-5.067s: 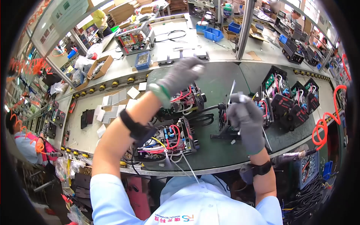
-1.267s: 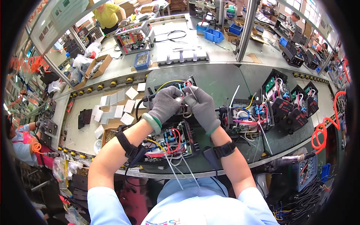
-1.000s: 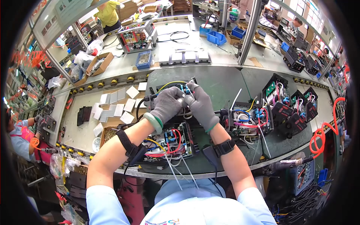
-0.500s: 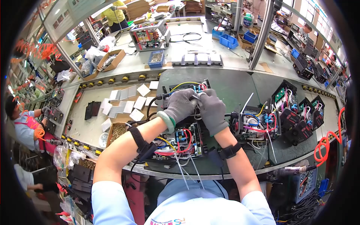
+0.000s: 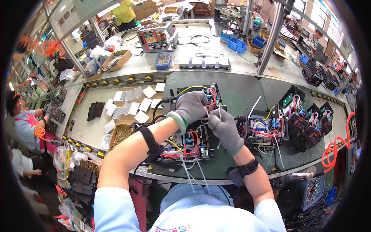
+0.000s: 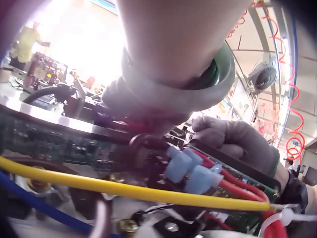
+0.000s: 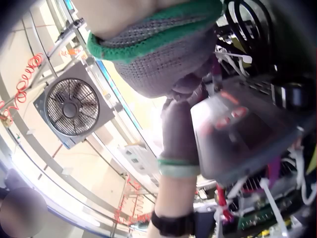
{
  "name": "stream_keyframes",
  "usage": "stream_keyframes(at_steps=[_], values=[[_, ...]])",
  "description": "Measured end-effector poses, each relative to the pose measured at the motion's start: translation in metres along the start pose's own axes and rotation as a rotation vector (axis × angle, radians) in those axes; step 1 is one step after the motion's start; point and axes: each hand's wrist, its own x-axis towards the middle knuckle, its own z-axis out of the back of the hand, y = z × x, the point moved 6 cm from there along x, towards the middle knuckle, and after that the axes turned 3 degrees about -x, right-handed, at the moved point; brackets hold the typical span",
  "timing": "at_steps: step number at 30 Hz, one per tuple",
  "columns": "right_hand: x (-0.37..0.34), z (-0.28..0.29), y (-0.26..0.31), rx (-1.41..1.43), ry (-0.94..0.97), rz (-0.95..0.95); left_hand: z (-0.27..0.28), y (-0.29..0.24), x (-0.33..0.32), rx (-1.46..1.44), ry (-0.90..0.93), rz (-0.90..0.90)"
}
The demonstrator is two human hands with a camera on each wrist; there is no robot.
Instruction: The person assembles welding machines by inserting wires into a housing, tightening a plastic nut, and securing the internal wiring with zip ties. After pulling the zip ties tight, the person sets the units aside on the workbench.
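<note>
In the head view, my gloved left hand (image 5: 192, 107) bends its fingers at the wire bundle (image 5: 213, 97) of the far open electronics unit (image 5: 216, 89); its grip is partly hidden. Close to its right, my gloved right hand (image 5: 226, 131) grips a white cable tie (image 5: 220, 112), whose thin strip sticks out of the fist. Yellow wire (image 6: 124, 190), blue connectors (image 6: 202, 178) and red wires fill the left wrist view. From the right wrist, the unit's dark front panel (image 7: 247, 129) shows close beside the gloves.
A second open unit (image 5: 189, 145) lies nearer the body, cable ties trailing over the bench edge. Another wired unit (image 5: 266, 124) stands at right, before several black-panelled units (image 5: 305, 129). White plates (image 5: 142, 116) and a box of small metal parts (image 5: 123, 136) lie left. An orange coiled hose (image 5: 331, 154) hangs right.
From reaching apart, both hands came together over the far unit's wires. Since half a second ago, the right hand has moved toward the body and right with the cable tie, away from the left.
</note>
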Motion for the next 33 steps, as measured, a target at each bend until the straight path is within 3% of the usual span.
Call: stream_keyframes(at_steps=[2, 4, 6, 8, 9, 10, 13, 15, 16, 17, 18, 19, 20, 22, 24, 25, 27, 29, 32, 33], values=[[0.005, -0.003, 0.010, -0.107, 0.102, -0.030, -0.001, 0.007, 0.006, -0.007, -0.005, 0.005], [0.003, -0.004, 0.028, -0.079, 0.098, -0.072, -0.001, 0.014, 0.017, -0.033, 0.107, 0.083], [0.001, -0.012, 0.056, -0.137, 0.126, 0.198, 0.010, 0.004, 0.012, -0.078, 0.202, -0.041], [-0.010, -0.011, 0.077, -0.125, 0.109, 0.145, 0.027, -0.007, 0.001, -0.291, 0.282, -0.171], [-0.008, -0.008, 0.073, -0.084, 0.160, 0.088, 0.039, -0.016, -0.011, -0.614, 0.350, -0.173], [-0.006, -0.010, 0.070, -0.040, 0.215, 0.030, 0.057, -0.027, -0.026, -0.749, 0.398, -0.072], [0.002, -0.027, 0.073, -0.084, 0.255, 0.028, 0.078, -0.037, -0.051, -0.889, 0.268, -0.036], [0.012, -0.049, 0.074, -0.068, 0.287, 0.158, 0.073, -0.021, -0.049, -0.884, 0.021, -0.184], [0.016, -0.056, 0.072, 0.068, 0.252, 0.030, 0.080, -0.019, -0.052, -0.824, -0.128, -0.222], [0.020, -0.062, 0.079, -0.154, 0.258, 0.125, 0.087, -0.010, -0.053, -0.684, -0.270, -0.301], [0.026, -0.064, 0.075, -0.532, 0.168, 0.679, 0.095, -0.002, -0.051, -0.439, -0.398, -0.330], [0.015, -0.067, 0.085, -0.304, 0.103, 0.200, 0.100, 0.007, -0.053, -0.347, -0.559, -0.366], [0.021, -0.056, 0.073, -0.342, 0.034, 0.289, 0.097, 0.025, -0.042, -0.649, -0.417, -0.270], [0.030, -0.039, 0.063, -0.422, -0.121, 0.580, 0.092, 0.056, -0.034, -1.088, -0.371, -0.170], [0.026, -0.039, 0.081, -0.424, -0.157, 0.522, 0.100, 0.057, -0.051, -1.333, -0.334, 0.006], [0.029, -0.044, 0.084, -0.266, -0.159, 0.457, 0.094, 0.058, -0.048, -1.425, -0.312, -0.023], [0.035, -0.055, 0.086, -0.108, -0.155, 0.393, 0.092, 0.059, -0.053, -1.481, -0.234, 0.000], [0.042, -0.067, 0.079, 0.332, 0.052, 0.331, 0.083, 0.057, -0.050, -1.623, -0.248, 0.018], [0.033, -0.088, 0.084, 0.254, 0.069, 0.384, 0.070, 0.064, -0.038, -1.680, -0.253, 0.111], [0.040, -0.087, 0.078, 0.156, 0.064, 0.366, 0.073, 0.064, -0.039, -1.618, -0.208, 0.051]])
